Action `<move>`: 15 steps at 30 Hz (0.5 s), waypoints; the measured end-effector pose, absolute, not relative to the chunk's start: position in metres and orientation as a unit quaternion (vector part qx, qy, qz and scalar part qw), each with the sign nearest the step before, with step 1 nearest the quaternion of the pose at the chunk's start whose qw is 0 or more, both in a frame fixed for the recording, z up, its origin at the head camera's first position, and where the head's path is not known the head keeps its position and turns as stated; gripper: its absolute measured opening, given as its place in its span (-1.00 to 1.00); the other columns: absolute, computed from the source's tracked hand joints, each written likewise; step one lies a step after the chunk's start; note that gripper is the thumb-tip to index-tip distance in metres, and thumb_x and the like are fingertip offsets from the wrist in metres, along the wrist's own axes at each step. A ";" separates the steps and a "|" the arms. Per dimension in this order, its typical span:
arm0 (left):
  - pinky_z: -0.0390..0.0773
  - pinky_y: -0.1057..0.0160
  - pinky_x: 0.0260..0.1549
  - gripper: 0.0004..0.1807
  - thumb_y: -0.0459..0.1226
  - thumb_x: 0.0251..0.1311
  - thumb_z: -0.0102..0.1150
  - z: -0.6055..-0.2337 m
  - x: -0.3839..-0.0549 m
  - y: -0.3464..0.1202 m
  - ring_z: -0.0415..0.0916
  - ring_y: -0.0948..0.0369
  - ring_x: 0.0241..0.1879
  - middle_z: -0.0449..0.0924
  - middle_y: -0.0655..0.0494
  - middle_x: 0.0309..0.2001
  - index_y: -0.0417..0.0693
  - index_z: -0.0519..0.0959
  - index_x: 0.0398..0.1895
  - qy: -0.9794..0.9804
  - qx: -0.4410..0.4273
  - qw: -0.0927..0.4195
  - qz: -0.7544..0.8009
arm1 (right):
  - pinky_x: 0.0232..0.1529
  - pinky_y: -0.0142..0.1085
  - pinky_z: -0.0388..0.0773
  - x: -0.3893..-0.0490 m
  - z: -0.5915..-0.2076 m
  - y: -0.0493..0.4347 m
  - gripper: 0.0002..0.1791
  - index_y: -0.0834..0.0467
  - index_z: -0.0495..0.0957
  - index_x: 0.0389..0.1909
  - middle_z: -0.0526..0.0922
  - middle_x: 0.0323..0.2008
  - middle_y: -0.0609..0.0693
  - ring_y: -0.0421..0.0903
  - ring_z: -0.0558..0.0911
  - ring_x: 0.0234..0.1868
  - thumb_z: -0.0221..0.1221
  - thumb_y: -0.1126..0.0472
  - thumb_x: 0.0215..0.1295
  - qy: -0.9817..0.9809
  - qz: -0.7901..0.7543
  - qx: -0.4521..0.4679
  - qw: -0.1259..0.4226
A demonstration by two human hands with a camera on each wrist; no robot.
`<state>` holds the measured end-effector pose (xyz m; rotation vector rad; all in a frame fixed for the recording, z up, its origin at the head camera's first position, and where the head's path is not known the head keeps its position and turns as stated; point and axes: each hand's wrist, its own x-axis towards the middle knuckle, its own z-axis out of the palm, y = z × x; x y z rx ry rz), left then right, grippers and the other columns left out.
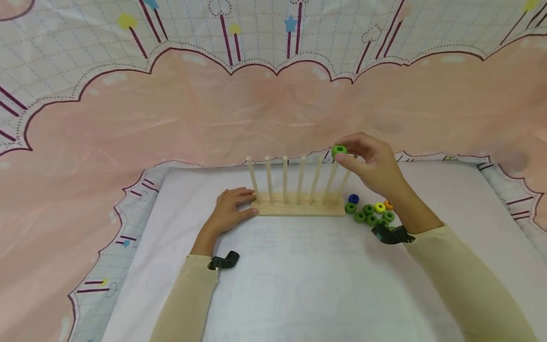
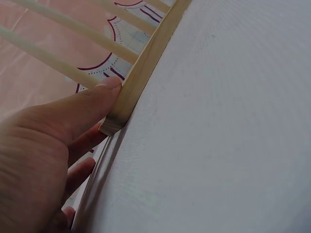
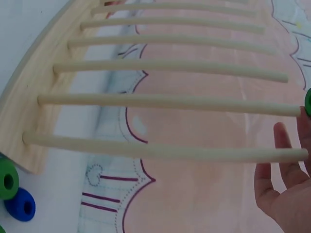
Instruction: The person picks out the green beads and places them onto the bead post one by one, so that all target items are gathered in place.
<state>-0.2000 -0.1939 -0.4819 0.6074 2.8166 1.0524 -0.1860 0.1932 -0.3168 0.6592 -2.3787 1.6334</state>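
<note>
A wooden peg rack with several upright bare pegs stands on the white-covered table. At its left end my left hand grips the base, the thumb on the front edge and a finger behind it. My right hand pinches a green bead between thumb and fingers, at the tip of the second peg from the right. In the right wrist view only a sliver of the green bead shows, just past that peg's tip; whether it touches the peg I cannot tell.
Right of the rack lie several loose green beads, a blue bead, a yellow bead and an orange bead, partly under my right wrist. A patterned pink cloth rises behind the table.
</note>
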 end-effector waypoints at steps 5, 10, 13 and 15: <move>-0.20 -0.24 0.54 -0.43 0.00 0.22 0.41 -0.483 -0.201 -0.196 0.23 0.00 0.51 0.51 0.07 0.39 -0.03 0.63 0.25 0.919 0.210 0.033 0.332 | 0.10 -0.41 0.57 -0.188 -0.326 0.183 -0.71 0.14 0.62 0.10 0.68 -0.03 -0.15 -0.22 0.65 0.08 0.28 0.22 0.40 -0.810 0.544 0.208 0.070; -0.19 -0.26 0.53 -0.42 0.00 0.22 0.41 -0.483 -0.197 -0.195 0.23 -0.03 0.51 0.51 0.04 0.38 -0.04 0.63 0.26 0.921 0.209 0.031 0.328 | 0.06 -0.35 0.52 -0.184 -0.331 0.180 -0.71 0.06 0.63 0.11 0.68 -0.01 -0.12 -0.19 0.60 0.06 0.28 0.15 0.41 -0.827 0.528 0.182 0.068; -0.20 -0.28 0.53 -0.42 0.00 0.23 0.40 -0.485 -0.197 -0.194 0.21 -0.05 0.52 0.51 0.03 0.39 -0.05 0.62 0.26 0.921 0.207 0.035 0.329 | 0.02 -0.35 0.52 -0.182 -0.333 0.181 -0.70 0.06 0.63 0.12 0.67 0.03 -0.08 -0.16 0.59 0.04 0.28 0.16 0.41 -0.831 0.525 0.173 0.069; -0.20 -0.29 0.52 -0.42 0.00 0.22 0.41 -0.485 -0.199 -0.193 0.22 -0.06 0.52 0.51 0.02 0.38 -0.06 0.62 0.26 0.920 0.208 0.030 0.330 | 0.05 -0.38 0.53 -0.181 -0.333 0.182 -0.69 0.08 0.62 0.13 0.67 0.05 -0.07 -0.18 0.60 0.05 0.28 0.17 0.41 -0.832 0.521 0.175 0.073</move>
